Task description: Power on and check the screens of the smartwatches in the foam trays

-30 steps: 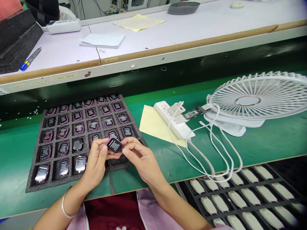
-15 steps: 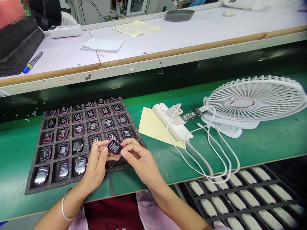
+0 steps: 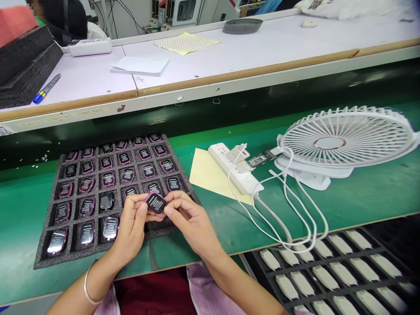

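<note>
Between my two hands is a smartwatch body [image 3: 155, 203] with a purple rim and a dark face bearing small white text. My left hand [image 3: 134, 225] pinches its left edge with thumb and fingers. The fingertips of my right hand [image 3: 192, 221] grip its right edge. Both hands hover over the near right part of a dark grey foam tray [image 3: 74, 250]. Similar watch bodies lie face up in the tray's compartments, such as one watch body [image 3: 87, 232] in the nearest row. My hands hide several compartments.
Right of the tray, a white power strip [image 3: 229, 164] lies on yellow paper [image 3: 203, 170], with looping white cables. A white fan [image 3: 344, 135] lies farther right. Below the bench edge, a black tray holds several pale pieces [image 3: 343, 273]. A shelf [image 3: 203, 65] runs behind.
The view has shifted very slightly. Both hands keep the same hold on the watch body, and nothing else has visibly moved.
</note>
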`<state>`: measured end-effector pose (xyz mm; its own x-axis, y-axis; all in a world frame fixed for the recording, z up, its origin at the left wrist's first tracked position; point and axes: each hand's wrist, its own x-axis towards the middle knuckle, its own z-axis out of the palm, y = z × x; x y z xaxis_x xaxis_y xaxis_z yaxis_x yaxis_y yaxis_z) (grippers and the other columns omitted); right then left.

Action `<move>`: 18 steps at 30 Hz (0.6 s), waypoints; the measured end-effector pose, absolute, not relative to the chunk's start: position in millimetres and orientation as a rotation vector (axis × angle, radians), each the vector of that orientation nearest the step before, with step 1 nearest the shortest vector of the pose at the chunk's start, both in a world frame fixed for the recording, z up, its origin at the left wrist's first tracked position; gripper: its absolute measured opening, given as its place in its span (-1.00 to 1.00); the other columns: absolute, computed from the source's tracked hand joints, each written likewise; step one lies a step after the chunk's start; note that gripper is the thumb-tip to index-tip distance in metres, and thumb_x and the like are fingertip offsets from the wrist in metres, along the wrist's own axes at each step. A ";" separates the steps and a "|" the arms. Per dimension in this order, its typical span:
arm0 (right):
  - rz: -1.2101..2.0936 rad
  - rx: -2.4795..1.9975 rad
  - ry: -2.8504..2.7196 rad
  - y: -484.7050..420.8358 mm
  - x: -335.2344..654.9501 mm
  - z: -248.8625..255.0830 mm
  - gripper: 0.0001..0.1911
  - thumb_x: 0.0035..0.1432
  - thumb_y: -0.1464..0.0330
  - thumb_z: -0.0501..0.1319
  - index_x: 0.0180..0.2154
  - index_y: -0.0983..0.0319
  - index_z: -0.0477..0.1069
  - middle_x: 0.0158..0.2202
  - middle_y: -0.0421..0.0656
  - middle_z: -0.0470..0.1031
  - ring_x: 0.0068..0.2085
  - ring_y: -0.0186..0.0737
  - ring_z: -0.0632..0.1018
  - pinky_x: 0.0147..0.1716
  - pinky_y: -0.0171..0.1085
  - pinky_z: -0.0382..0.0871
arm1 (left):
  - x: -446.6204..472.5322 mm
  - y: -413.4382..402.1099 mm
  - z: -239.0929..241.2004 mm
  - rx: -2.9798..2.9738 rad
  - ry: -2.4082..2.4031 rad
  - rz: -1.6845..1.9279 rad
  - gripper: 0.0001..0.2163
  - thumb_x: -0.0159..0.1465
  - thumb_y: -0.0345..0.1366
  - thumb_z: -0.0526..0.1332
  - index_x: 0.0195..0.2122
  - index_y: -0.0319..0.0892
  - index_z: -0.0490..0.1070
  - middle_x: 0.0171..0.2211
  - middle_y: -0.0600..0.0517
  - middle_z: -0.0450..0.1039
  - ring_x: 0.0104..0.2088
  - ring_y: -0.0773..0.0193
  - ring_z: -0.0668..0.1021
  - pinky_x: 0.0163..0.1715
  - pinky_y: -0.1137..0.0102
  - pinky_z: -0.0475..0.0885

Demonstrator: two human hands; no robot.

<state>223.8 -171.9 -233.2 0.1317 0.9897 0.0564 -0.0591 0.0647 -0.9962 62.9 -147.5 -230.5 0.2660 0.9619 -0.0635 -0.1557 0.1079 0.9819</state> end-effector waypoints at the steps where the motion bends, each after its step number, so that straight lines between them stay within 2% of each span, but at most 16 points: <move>1: 1.096 -1.183 -1.098 -171.9 223.8 -232.7 -0.84 0.19 0.27 0.30 -0.42 0.18 0.52 -0.18 -0.12 0.46 -0.18 -0.21 0.50 -0.16 -0.22 0.40 | 62.8 -147.6 -230.6 1.137 0.936 1.032 -0.72 0.40 -0.06 0.18 -0.02 -0.14 0.31 -0.22 0.01 0.55 -0.29 0.28 0.67 -0.26 0.31 0.66; 18: 0.952 -1.277 -1.192 -169.2 221.4 -226.2 -0.83 0.16 0.32 0.28 -0.48 0.18 0.47 -0.28 -0.14 0.46 -0.24 -0.23 0.51 -0.22 -0.24 0.39 | 64.8 -149.4 -228.9 1.135 0.975 1.064 -0.72 0.38 -0.06 0.20 -0.05 -0.15 0.32 -0.25 0.03 0.54 -0.32 0.29 0.66 -0.27 0.30 0.67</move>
<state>221.4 -169.2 -226.2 0.1729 0.9782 0.1151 0.1038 0.0981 -0.9897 64.8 -149.4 -228.9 0.2203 0.9736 -0.0602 -0.1447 0.0936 0.9850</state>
